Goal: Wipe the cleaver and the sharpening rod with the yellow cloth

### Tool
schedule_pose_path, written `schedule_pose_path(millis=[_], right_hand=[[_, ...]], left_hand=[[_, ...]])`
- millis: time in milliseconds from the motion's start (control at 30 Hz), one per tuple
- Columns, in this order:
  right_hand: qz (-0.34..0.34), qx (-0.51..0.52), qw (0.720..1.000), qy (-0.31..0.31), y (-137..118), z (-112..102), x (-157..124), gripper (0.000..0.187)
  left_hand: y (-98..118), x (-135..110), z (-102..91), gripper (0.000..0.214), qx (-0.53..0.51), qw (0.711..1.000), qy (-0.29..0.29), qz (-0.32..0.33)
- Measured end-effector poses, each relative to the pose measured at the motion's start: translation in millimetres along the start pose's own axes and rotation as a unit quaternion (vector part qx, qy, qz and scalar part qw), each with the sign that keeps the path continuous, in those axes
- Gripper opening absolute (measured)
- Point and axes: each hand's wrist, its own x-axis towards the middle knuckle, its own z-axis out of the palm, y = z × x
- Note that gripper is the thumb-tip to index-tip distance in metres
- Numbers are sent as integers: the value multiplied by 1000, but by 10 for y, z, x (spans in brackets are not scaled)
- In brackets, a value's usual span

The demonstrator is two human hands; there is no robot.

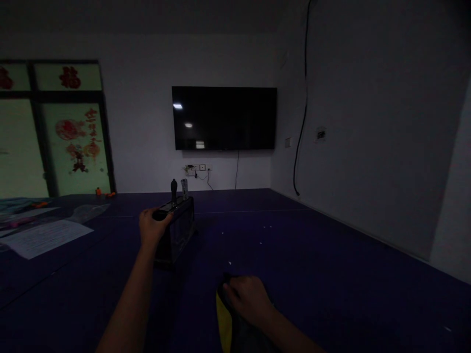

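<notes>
My left hand [152,226] grips the near top edge of a glossy black box [178,233], thumb across the top and fingers over the left side. Two handle-like pieces stick up from its top: a black handle [174,190] and a lighter, patterned handle [184,188]. Closer to me, my right hand [248,296] is closed on a dark, cloth-like item with a yellow side [223,321]. The lower part of that item runs out of view, and dim light hides its exact kind.
Both hands are over a dark purple table [287,274] with small white scraps on it. Printed paper [47,238] and clear plastic [88,212] lie at left. Small orange things [98,191] stand at the far left edge. A wall-mounted TV [225,118] and a hanging black cable [304,108] are beyond.
</notes>
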Motion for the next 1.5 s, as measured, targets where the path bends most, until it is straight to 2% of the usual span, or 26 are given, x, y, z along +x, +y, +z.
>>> schedule_pose_path(millis=[233,533,933,1300,1500], right_hand=[[-4,10,1000,4,14,20,-9,39],[6,6,1000,-19,18,25,11,38],[1,1,1000,-12,11,-18,-5,39],[12,5,999,-30,12,-24,0,39],[15,13,999,-35,6,-41,0,37]], left_hand=[[14,34,-2,47,16,1000,-5,-23],[40,32,-35,48,18,999,-17,-27],[97,32,-102,48,37,999,-20,-28],[0,68,-151,43,16,999,-15,-42],[-63,39,-99,43,-2,1000,7,-17]])
